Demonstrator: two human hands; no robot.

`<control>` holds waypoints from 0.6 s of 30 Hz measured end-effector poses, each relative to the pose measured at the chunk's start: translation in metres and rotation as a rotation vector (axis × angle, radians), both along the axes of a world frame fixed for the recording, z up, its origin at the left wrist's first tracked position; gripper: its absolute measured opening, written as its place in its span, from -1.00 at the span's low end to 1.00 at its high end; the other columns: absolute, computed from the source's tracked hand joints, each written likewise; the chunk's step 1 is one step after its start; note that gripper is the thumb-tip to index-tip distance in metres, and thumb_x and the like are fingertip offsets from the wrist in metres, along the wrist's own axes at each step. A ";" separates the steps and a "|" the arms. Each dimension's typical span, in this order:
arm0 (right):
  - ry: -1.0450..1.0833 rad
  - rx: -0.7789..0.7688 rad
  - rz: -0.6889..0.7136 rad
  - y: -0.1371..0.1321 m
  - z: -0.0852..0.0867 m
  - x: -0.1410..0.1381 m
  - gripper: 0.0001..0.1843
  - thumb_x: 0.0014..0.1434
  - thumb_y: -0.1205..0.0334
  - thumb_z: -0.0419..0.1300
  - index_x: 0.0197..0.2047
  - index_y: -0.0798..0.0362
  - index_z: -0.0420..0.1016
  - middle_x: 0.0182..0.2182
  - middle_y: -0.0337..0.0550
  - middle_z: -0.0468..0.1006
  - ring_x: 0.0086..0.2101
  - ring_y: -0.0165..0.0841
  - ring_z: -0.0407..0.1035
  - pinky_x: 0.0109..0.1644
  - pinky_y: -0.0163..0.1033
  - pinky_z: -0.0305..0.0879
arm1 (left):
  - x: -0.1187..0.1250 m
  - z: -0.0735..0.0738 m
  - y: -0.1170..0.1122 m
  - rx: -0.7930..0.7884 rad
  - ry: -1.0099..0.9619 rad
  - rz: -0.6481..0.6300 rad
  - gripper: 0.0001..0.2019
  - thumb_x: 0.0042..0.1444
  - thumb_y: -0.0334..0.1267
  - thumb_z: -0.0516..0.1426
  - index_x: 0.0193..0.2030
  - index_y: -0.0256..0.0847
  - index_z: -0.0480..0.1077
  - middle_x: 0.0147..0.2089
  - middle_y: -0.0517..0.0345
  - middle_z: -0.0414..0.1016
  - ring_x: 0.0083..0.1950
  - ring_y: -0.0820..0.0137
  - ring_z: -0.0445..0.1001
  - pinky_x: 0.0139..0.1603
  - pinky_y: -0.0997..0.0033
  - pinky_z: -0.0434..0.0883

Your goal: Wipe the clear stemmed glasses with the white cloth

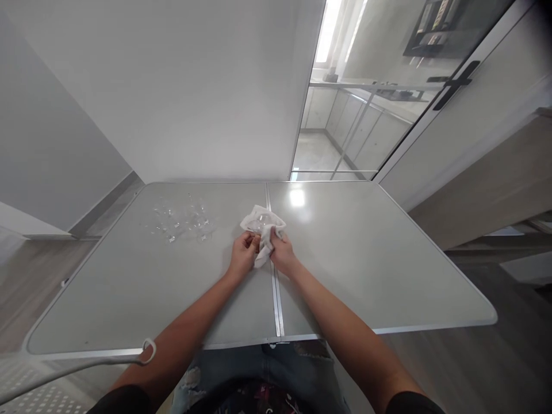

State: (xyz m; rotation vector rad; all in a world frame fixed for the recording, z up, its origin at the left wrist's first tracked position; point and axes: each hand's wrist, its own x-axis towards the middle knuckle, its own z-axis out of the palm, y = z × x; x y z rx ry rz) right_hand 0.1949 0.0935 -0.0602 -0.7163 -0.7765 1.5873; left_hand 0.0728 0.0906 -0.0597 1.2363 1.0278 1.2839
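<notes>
Over the middle seam of a grey folding table point(366, 253), my left hand point(244, 254) and my right hand point(282, 255) are both closed on a white cloth point(266, 236). The cloth is wrapped around a clear glass point(261, 221), whose rounded bowl shows through the top of the cloth. My left hand pinches the near side of the glass and cloth. My right hand grips the cloth from the right. Both arms reach forward from the table's near edge.
Several clear stemmed glasses point(181, 221) stand grouped on the table's far left. A white chair frame point(86, 359) sits at the near left corner. A white wall rises behind the table, and a glass sliding door point(366, 115) stands at the far right.
</notes>
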 end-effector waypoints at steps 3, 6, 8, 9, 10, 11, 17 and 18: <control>-0.125 0.084 -0.099 -0.004 -0.002 -0.006 -0.48 0.00 -0.25 0.42 -0.20 0.00 0.53 -0.37 -0.21 0.60 -0.36 -0.35 0.47 -0.31 -0.31 0.43 | 0.000 -0.005 0.003 -0.007 -0.097 0.090 -0.62 -0.03 -0.12 0.37 -0.14 -0.21 0.39 -0.20 0.13 0.54 -0.22 0.39 0.47 -0.16 0.44 0.37; -0.186 0.094 -0.052 -0.005 0.001 -0.002 -0.48 -0.02 -0.26 0.42 -0.26 0.02 0.55 -0.41 -0.20 0.57 -0.42 -0.38 0.40 -0.39 -0.31 0.36 | -0.004 -0.007 0.002 -0.003 -0.075 0.125 -0.58 -0.06 -0.19 0.39 -0.12 -0.18 0.33 -0.16 0.16 0.50 -0.19 0.41 0.46 -0.13 0.45 0.38; -0.211 0.106 -0.001 -0.005 0.006 0.002 -0.49 -0.03 -0.26 0.43 -0.30 0.04 0.56 -0.45 -0.20 0.54 -0.45 -0.38 0.36 -0.42 -0.31 0.32 | -0.007 -0.005 -0.001 0.030 -0.042 0.128 -0.57 -0.05 -0.20 0.39 -0.11 -0.15 0.31 -0.18 0.22 0.46 -0.20 0.45 0.43 -0.16 0.50 0.37; -0.217 0.118 0.018 -0.005 0.009 0.005 -0.50 -0.04 -0.24 0.44 -0.31 0.04 0.56 -0.45 -0.20 0.54 -0.44 -0.38 0.35 -0.41 -0.31 0.32 | -0.008 -0.004 -0.003 0.049 -0.043 0.115 -0.54 -0.06 -0.21 0.40 -0.07 -0.14 0.30 -0.16 0.22 0.45 -0.19 0.45 0.44 -0.16 0.51 0.36; -0.216 0.132 0.026 -0.005 0.012 0.008 -0.51 -0.04 -0.21 0.46 -0.31 0.04 0.56 -0.45 -0.20 0.54 -0.43 -0.37 0.36 -0.38 -0.30 0.33 | -0.009 -0.001 -0.005 0.068 -0.060 0.091 -0.49 -0.08 -0.21 0.41 -0.03 -0.12 0.30 -0.12 0.21 0.45 -0.15 0.44 0.45 -0.14 0.52 0.37; -0.213 0.142 0.028 -0.004 0.014 0.010 -0.52 -0.05 -0.19 0.47 -0.31 0.05 0.56 -0.43 -0.20 0.55 -0.41 -0.37 0.37 -0.34 -0.30 0.34 | -0.009 0.002 -0.007 0.081 -0.089 0.053 -0.42 -0.11 -0.20 0.43 0.04 -0.10 0.30 -0.06 0.17 0.46 -0.09 0.41 0.47 -0.10 0.50 0.39; -0.130 -0.041 0.118 -0.001 0.005 0.015 -0.54 -0.09 -0.09 0.51 -0.34 0.09 0.52 -0.49 -0.23 0.52 -0.47 -0.41 0.34 -0.38 -0.31 0.29 | -0.008 0.017 -0.005 0.002 -0.406 -0.221 -0.27 -0.02 0.04 0.38 0.25 -0.15 0.30 0.35 -0.18 0.33 0.31 0.10 0.38 0.20 0.22 0.40; -0.110 -0.071 0.161 -0.001 0.001 0.014 -0.55 -0.10 -0.06 0.51 -0.35 0.09 0.51 -0.51 -0.23 0.51 -0.49 -0.40 0.34 -0.40 -0.31 0.28 | -0.009 0.017 -0.003 -0.030 -0.449 -0.232 -0.30 0.02 0.07 0.35 0.24 -0.16 0.31 0.35 -0.20 0.34 0.31 0.09 0.39 0.20 0.19 0.41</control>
